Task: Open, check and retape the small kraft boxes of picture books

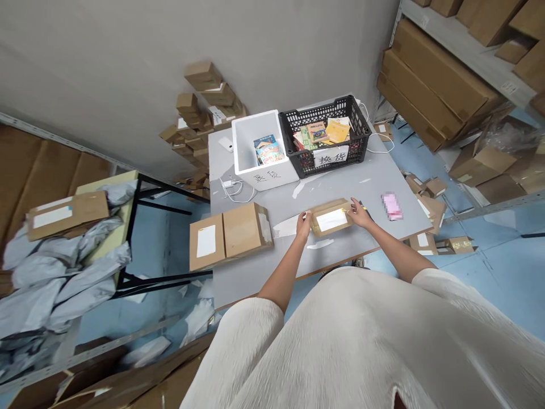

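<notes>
A small flat cardboard box with a white label rests near the table's front edge, directly before me. My left hand is closed at its left end, thumb and fingers pinching the edge. At the opposite end, my right hand grips the box with thumb and fingers bent around the corner. Partly hidden behind the right hand is a dark object with a bit of yellow; its kind cannot be made out. A blurred pink item lies farther right on the grey table.
Two cardboard boxes stand left on the table. Behind are a white foam box and a black plastic crate, both holding booklets. A white cable lies nearby. Grey parcel bags fill the left side; shelves with cartons stand right.
</notes>
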Available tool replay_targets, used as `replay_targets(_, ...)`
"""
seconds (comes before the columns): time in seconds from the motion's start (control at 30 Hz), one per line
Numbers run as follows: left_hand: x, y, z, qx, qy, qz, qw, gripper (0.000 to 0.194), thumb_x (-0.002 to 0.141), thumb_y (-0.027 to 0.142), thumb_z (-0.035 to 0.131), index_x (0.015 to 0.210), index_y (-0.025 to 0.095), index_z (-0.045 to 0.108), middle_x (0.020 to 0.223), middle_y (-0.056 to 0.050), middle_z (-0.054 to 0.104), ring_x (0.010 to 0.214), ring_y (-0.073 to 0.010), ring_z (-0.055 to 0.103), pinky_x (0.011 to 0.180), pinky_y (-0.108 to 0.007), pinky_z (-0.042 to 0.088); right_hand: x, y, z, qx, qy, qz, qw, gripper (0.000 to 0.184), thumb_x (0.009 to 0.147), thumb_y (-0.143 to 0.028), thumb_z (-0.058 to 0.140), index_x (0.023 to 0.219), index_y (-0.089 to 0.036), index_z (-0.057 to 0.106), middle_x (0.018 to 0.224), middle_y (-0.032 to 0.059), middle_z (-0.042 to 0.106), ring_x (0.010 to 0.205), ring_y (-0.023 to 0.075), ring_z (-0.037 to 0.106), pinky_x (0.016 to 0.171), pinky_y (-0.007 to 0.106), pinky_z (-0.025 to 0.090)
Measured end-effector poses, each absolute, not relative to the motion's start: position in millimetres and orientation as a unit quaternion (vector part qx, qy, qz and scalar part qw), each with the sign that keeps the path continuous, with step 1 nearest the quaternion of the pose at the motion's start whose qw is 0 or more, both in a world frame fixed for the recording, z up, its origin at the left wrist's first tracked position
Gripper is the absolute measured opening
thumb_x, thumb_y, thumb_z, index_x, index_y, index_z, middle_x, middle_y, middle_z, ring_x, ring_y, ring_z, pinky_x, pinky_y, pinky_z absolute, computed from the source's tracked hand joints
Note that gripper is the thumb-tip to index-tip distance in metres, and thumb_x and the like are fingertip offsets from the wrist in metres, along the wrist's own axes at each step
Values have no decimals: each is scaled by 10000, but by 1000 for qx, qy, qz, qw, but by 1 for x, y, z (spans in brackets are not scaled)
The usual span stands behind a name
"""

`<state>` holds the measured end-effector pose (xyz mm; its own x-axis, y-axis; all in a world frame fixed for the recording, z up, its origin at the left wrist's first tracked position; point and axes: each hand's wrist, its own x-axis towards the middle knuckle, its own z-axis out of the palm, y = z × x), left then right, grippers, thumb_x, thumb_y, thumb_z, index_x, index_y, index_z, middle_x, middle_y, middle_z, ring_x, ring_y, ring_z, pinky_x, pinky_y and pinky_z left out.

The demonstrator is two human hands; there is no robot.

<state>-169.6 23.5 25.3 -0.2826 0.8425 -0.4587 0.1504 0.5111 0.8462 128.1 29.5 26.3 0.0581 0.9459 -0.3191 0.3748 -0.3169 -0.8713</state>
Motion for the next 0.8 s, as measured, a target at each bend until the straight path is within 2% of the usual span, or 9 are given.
replay_targets(0.07, -168, 29, 26, 355, 719, 357, 478, 497, 990, 605, 666, 1344, 256, 645, 1185, -89, 742, 1088, -226, 730, 914, -328, 553, 127, 32, 28, -656, -483, 481, 326, 801, 954, -496, 668, 1695, -297, 438, 1503, 121, 663, 1260, 273, 704, 1124, 434, 552)
replay_targets(0.17, -165, 26, 22, 361, 732, 332, 472, 508, 973, 518, 702, 1388, 239, 612, 1161, -82, 728, 1025, -220, 728, 881, -321, 550, 129, 30, 27, -678, -465, 468, 323, 734, 983, -562, 617, 1648, -280, 485, 1373, 106, 722, 1186, 268, 719, 1091, 438, 561)
replay_targets(0.3, -162, 5, 5, 377, 754, 285, 456, 540, 914, 442, 788, 1370, 222, 598, 999, -46, 712, 972, -234, 722, 901, -340, 542, 137, 17, 18, -718, -476, 445, 246, 635, 974, -537, 648, 1521, -219, 597, 1179, 100, 775, 1060, 270, 739, 1017, 398, 573)
replay_targets(0.4, -162, -9, -8, 385, 768, 252, 445, 524, 896, 423, 817, 1332, 240, 593, 991, -25, 698, 999, -219, 716, 950, -341, 531, 141, 10, 13, -743, -483, 430, 174, 539, 956, -496, 689, 1409, -205, 670, 1087, 99, 787, 1054, 283, 750, 994, 383, 573)
replay_targets(0.57, -162, -9, -15, 364, 761, 276, 461, 551, 862, 384, 858, 1325, 261, 586, 1164, -49, 684, 999, -179, 712, 956, -331, 556, 141, 12, 8, -746, -495, 413, 168, 502, 924, -426, 714, 1380, -215, 687, 1220, 111, 784, 1102, 273, 748, 1044, 398, 566)
replay_targets(0.7, -159, -3, -12, 356, 746, 299, 477, 581, 846, 303, 855, 1357, 245, 585, 1265, -88, 666, 1009, -168, 705, 974, -339, 572, 139, 16, 5, -727, -503, 418, 210, 595, 874, -363, 718, 1450, -228, 662, 1338, 124, 751, 1085, 262, 750, 1058, 430, 579)
replay_targets(0.8, -157, -2, -11, 341, 736, 316, 493, 621, 826, 266, 852, 1386, 244, 583, 1311, -116, 671, 1060, -185, 712, 1018, -370, 572, 137, 18, 5, -718, -494, 437, 221, 697, 860, -328, 694, 1543, -215, 607, 1440, 152, 710, 1170, 282, 734, 1093, 457, 572)
